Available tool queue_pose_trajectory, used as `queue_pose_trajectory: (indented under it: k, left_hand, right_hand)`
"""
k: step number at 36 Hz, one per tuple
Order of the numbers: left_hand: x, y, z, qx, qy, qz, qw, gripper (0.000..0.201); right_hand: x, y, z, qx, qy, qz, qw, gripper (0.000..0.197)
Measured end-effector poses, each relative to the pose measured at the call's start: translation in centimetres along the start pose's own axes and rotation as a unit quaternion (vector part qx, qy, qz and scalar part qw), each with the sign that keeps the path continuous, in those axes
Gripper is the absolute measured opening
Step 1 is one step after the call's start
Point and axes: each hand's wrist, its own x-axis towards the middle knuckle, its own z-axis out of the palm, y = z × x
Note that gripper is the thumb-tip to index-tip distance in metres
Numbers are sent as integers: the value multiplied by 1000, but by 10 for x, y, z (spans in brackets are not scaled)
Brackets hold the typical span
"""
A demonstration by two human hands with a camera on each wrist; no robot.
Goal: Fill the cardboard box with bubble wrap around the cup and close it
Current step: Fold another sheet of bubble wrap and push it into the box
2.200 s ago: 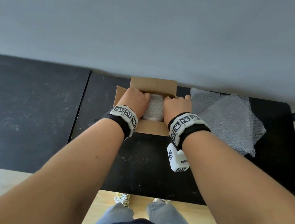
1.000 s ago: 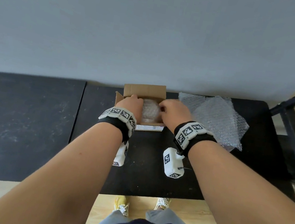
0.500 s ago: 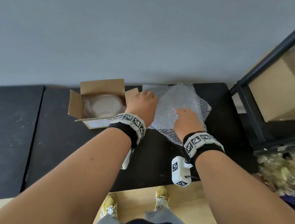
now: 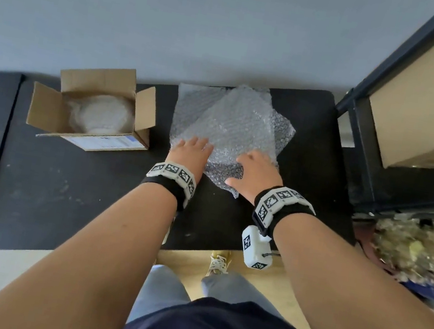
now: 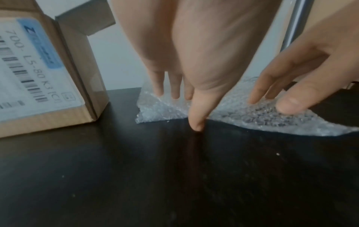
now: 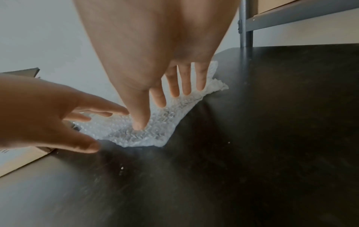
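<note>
On the black table (image 4: 66, 196), two bare hands press down on loose bubble wrap sheets (image 4: 230, 126) near its right end.
Left hand (image 4: 190, 154) and right hand (image 4: 258, 174) lie with fingers spread and nearly straight on the sheets' near edge, gripping nothing. Toward the far edge, left of the sheets, the cardboard box (image 4: 47, 107) stands with flaps up, a bubble-wrapped bundle (image 4: 101, 113) inside; the cup itself is hidden.

I see a black worktop (image 4: 66, 196) against a grey wall (image 4: 177, 14). On my right stands a dark metal shelving rack (image 4: 359, 165) holding a large cardboard carton (image 4: 431, 114). Below, light wooden floor (image 4: 243, 272) and a yellow-laced shoe (image 4: 218, 262).
</note>
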Motion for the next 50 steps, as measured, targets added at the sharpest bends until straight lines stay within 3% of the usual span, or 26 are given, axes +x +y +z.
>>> queue_pose_trajectory:
  k: [4, 9, 11, 15, 18, 20, 24, 29, 31, 34, 36, 43, 50]
  left_hand:
    - [0, 8, 1, 4, 29, -16, 999, 58]
    - [-2, 14, -9, 33, 16, -18, 999, 37]
    - [-3, 18, -15, 41, 29, -23, 998, 29]
    - [-10, 25, -25, -2, 65, -60, 996, 24]
    - [-13, 26, -30, -17, 76, -59, 995, 16]
    - [-15, 22, -29, -41, 63, -59, 995, 27]
    - [-14, 13, -18, -118, -69, -83, 987, 87]
    - [-11, 16, -13, -226, -133, -120, 958, 105]
    - [-10, 19, -17, -234, -126, -140, 954, 96]
    - [-2, 18, -21, -220, -94, -161, 957, 58]
    - [3, 16, -22, -235, -72, -174, 954, 45]
    - [17, 13, -20, -329, 7, -255, 909, 52]
    - [31, 17, -14, -316, 6, -273, 909, 47]
  right_hand:
    - [1, 9, 1, 9, -2, -23, 1000, 66]
    - [-1, 7, 0, -2, -38, -23, 999, 82]
    - [-1, 5, 0, -20, -46, -24, 998, 73]
    - [0, 7, -3, -14, -27, -14, 999, 31]
    - [3, 7, -14, -9, -39, 36, 999, 23]
    - [5, 10, -22, -15, -52, 59, 997, 19]
    - [10, 21, -31, -12, -67, 98, 993, 17]
    - [9, 26, -40, 22, -67, 117, 991, 27]
    - [9, 28, -41, 43, -50, 126, 990, 26]
    - [9, 35, -42, 88, -10, 145, 986, 25]
    - [10, 39, -42, 109, 7, 152, 982, 30]
    - [21, 41, -42, 117, 58, 179, 975, 28]
    - [37, 46, -37, 77, 72, 186, 977, 26]
